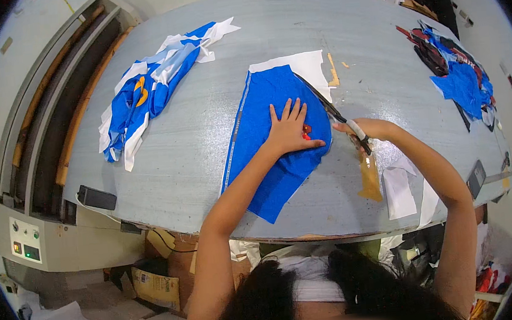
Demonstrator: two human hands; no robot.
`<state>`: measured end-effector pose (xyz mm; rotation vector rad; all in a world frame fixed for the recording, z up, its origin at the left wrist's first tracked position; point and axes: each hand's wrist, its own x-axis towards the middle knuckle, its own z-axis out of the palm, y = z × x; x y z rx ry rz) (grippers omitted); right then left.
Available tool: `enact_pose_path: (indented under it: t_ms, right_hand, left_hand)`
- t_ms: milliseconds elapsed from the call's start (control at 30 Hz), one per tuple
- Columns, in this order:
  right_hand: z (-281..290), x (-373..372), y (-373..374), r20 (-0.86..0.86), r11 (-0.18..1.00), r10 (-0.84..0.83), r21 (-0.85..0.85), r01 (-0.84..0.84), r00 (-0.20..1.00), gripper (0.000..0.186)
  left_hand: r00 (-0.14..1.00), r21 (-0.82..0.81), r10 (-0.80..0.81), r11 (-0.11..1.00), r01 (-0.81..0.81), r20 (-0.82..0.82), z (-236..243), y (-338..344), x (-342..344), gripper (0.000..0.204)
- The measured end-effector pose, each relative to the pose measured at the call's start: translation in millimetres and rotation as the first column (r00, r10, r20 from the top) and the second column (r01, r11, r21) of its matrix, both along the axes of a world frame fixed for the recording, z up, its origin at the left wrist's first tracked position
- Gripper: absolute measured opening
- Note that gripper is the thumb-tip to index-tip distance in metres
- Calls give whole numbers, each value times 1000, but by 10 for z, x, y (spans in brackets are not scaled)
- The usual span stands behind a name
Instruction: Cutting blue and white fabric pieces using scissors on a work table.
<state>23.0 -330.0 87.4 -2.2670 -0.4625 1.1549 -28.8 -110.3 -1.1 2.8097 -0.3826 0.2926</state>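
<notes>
A blue fabric panel (263, 107) lies mid-table with a narrow pale strip along its left edge. My left hand (293, 131) rests flat on it, fingers spread, beside a small red print. In my right hand (375, 128) are long dark scissors (338, 114), pointing up and left along the panel's curved right edge. White material (305, 64) shows beyond the panel's upper edge; how it joins the blue cannot be made out. How far the blades are apart is unclear.
Blue and white printed fabric (157, 77) is heaped at left, a dark and blue heap (462, 75) at right. White scraps (399, 193) lie near the front edge. Dark phone-like devices (97, 198) sit at both sides. A roller machine (48, 148) borders the table's left.
</notes>
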Motion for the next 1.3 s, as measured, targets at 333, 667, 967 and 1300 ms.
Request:
enact_pose_path:
  t_ms: [333, 667, 967, 1300]
  right_hand:
    - [-146, -15, 12, 187, 1000, 15, 3, -16, 982, 63]
    - [-61, 117, 298, -63, 999, -40, 32, 42, 997, 70]
    - [-82, 190, 474, -96, 981, -160, 95, 169, 982, 65]
    - [-230, 226, 465, 96, 985, -82, 161, 66, 992, 59]
  left_hand:
    - [1000, 15, 5, 1000, -5, 15, -32, -19, -9, 116]
    - [1000, 37, 4, 999, -4, -8, 3, -44, -25, 113]
    - [1000, 3, -5, 1000, 5, -4, 14, -39, -43, 115]
    - [1000, 32, 21, 999, -21, 0, -9, -64, -49, 115]
